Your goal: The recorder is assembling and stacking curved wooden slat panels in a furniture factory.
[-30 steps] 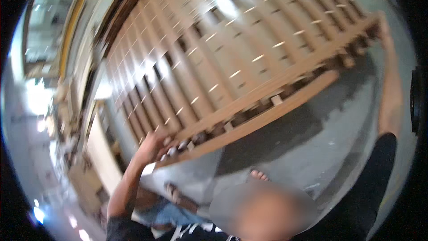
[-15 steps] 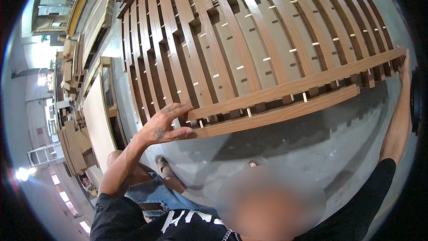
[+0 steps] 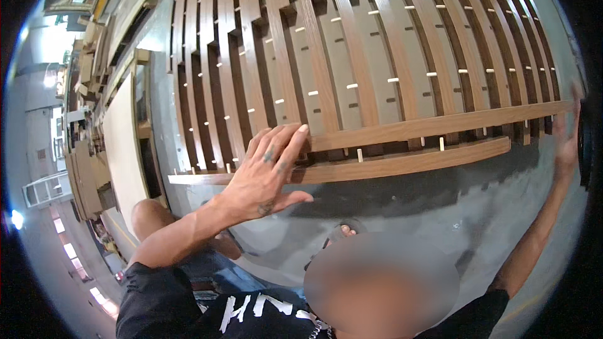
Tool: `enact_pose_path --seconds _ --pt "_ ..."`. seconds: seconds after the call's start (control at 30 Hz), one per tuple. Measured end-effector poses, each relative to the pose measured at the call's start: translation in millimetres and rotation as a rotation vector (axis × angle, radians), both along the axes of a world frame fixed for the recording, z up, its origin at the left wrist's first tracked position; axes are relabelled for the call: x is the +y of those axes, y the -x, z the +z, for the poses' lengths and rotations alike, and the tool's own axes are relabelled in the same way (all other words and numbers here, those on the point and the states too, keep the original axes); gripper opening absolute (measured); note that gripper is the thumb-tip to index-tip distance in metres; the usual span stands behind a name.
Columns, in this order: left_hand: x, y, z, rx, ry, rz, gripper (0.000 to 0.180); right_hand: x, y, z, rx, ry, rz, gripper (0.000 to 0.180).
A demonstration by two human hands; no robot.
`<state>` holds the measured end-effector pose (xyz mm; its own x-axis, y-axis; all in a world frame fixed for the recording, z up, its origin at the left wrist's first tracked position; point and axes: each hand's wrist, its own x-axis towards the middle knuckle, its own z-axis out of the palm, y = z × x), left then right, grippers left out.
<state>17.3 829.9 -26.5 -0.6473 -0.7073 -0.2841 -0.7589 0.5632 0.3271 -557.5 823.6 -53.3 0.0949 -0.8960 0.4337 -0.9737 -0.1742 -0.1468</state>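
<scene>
The slatted wooden frame [image 3: 352, 69] fills the upper view, its top cut off by the picture's edge, with bare grey floor [image 3: 440, 207] below its lower rail. The left hand [image 3: 267, 172] lies flat, fingers spread, on the rail's left end (no closed grip). The right hand [image 3: 568, 138] presses the frame's right end, half hidden at the rim, so its grip is unclear.

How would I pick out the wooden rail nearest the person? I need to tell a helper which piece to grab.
Find the big slatted wooden frame filling the upper picture. Along its near edge run two long brown crosswise rails; the lower rail is the one. Unlike the upper rail, it stands apart, joined only by pale dowels, with the left hand pressing its end.
</scene>
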Motion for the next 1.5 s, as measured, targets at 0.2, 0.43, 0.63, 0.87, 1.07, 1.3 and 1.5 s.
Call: enact_pose_path --seconds 0.2,0.43,0.63,0.87,1.07,1.3,1.5 --pt "4 4 -13 -0.031 0.043 0.062 0.107 -3 -217 20 0.184 -0.449 0.489 0.093" --pt "0 11 -17 0.055 0.011 0.068 0.100 -10 -231 19 0.147 -0.575 0.483 0.097" --pt "7 3 -26 0.094 0.027 0.048 0.103 -8 -240 29 0.181 -0.672 0.444 0.096" --pt "7 -1 -24 0.138 0.054 0.009 0.099 -6 -246 30 0.163 -0.649 0.428 0.093" --pt "7 -10 -25 0.086 0.080 -0.001 0.100 -8 -252 28 0.162 -0.660 0.433 0.094" --pt "-60 -57 24 0.240 0.254 0.238 0.088 11 -239 41 0.069 -0.531 0.327 0.102" --pt "-131 -111 81 0.061 0.506 0.087 0.061 20 -254 42 -0.154 -0.479 0.256 0.086"
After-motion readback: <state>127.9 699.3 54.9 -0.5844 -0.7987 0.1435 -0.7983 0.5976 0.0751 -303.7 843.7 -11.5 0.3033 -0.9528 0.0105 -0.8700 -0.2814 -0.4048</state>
